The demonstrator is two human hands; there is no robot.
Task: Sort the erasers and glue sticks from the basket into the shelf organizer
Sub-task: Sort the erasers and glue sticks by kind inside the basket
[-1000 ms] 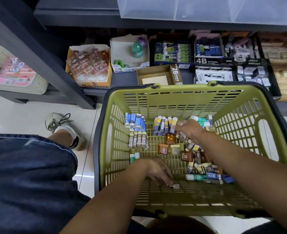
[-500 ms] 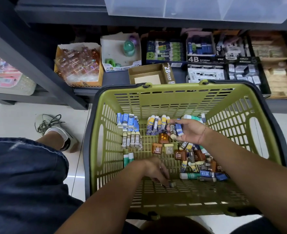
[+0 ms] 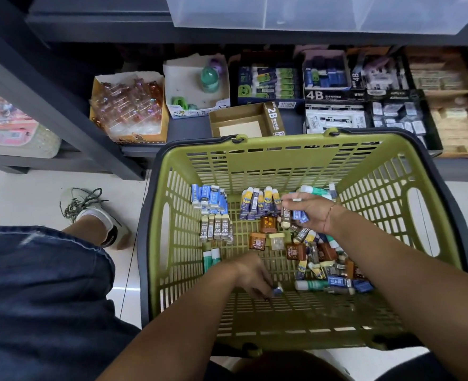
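Right hand (image 3: pixel 308 213) grips two erasers (image 3: pixel 299 215), fingers curled, above the green basket (image 3: pixel 282 152) pile. Left hand (image 3: pixel 250 273) pinches one small eraser (image 3: pixel 277 290) between its fingers at the basket floor. Two glue sticks (image 3: pixel 211 256) lie beside that wrist.

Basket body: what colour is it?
The basket is olive green with a dark rim; the head view shows it best.

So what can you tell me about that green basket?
The basket is olive-green slotted plastic, open-topped, with oval grip holes in its side walls and dark handles folded down round its rim. It stands before a low shelf. Erasers and glue sticks lie on its floor; the left hand and right hand reach inside.
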